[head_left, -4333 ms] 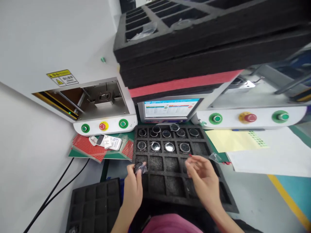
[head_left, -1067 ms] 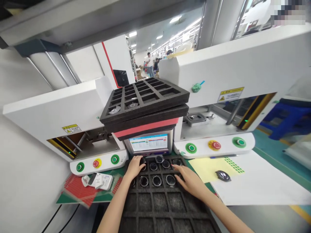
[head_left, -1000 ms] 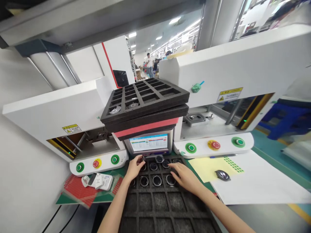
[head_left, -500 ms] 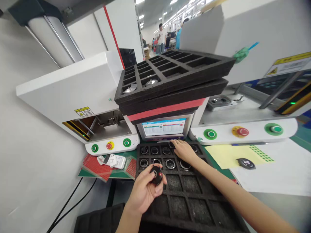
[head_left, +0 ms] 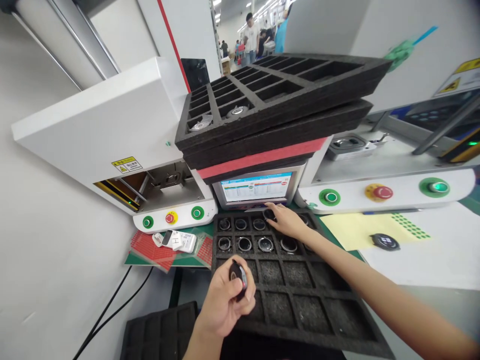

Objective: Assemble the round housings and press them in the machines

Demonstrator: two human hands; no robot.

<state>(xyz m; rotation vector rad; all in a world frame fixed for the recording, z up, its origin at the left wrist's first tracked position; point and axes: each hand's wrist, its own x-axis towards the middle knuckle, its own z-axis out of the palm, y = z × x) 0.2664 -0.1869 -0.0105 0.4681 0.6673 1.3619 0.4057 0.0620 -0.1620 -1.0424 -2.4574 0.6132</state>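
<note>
Device [head_left: 238,274] sits clasped in left hand [head_left: 228,301], second device [head_left: 269,214] at right hand's [head_left: 289,221] fingertips, grip unclear.

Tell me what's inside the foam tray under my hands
Round pieces sit in the two far rows of the foam tray. Your left hand, holding a dark device, and right hand and forearm cover some pockets; contents there can't be seen.
</note>
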